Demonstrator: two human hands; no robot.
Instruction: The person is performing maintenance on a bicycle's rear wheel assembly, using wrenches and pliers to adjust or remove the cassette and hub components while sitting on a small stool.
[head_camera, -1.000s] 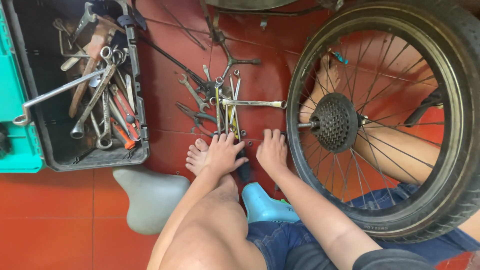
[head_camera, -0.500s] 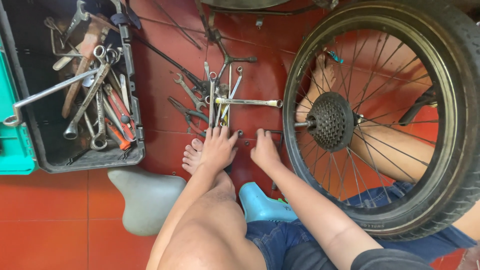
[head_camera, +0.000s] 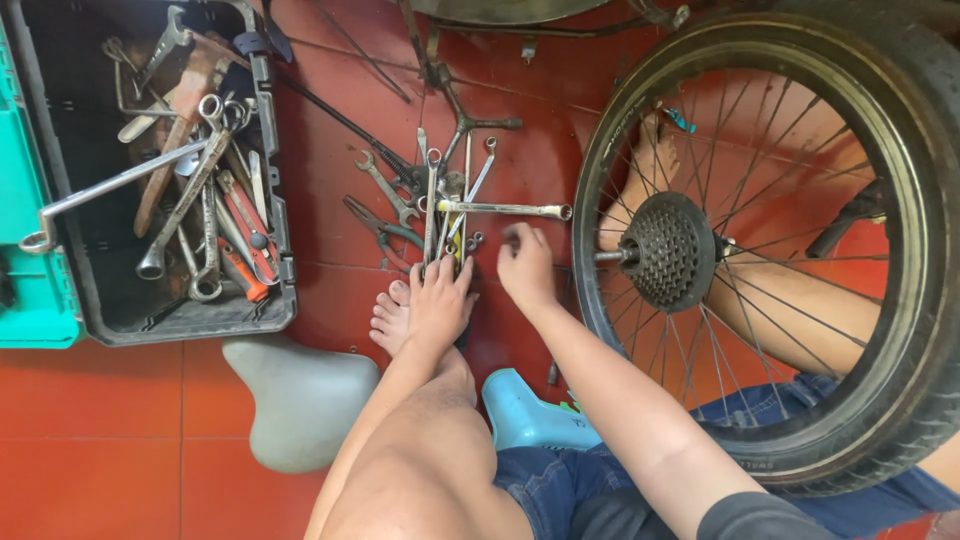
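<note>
My left hand (head_camera: 440, 300) lies over my bare foot (head_camera: 392, 315), its fingers spread on the near ends of several wrenches (head_camera: 440, 215) piled on the red tile floor. It grips nothing. My right hand (head_camera: 525, 268) hovers just to the right, fingers bent and apart, fingertips just below a long silver wrench (head_camera: 505, 210) lying crosswise. Nothing shows in that hand. The hand sits left of the axle and the dark cassette (head_camera: 668, 252) of a bicycle wheel (head_camera: 900, 300).
An open black toolbox (head_camera: 275, 200) full of wrenches and pliers stands at the left, with a teal lid (head_camera: 30, 250) beside it. A grey bicycle saddle (head_camera: 300, 400) lies near my knee. A light blue stool (head_camera: 525, 415) is under me. My other leg (head_camera: 780, 310) lies behind the spokes.
My right hand has lifted off the floor and moved away from me toward the long wrench. My left hand has stayed on the wrench pile.
</note>
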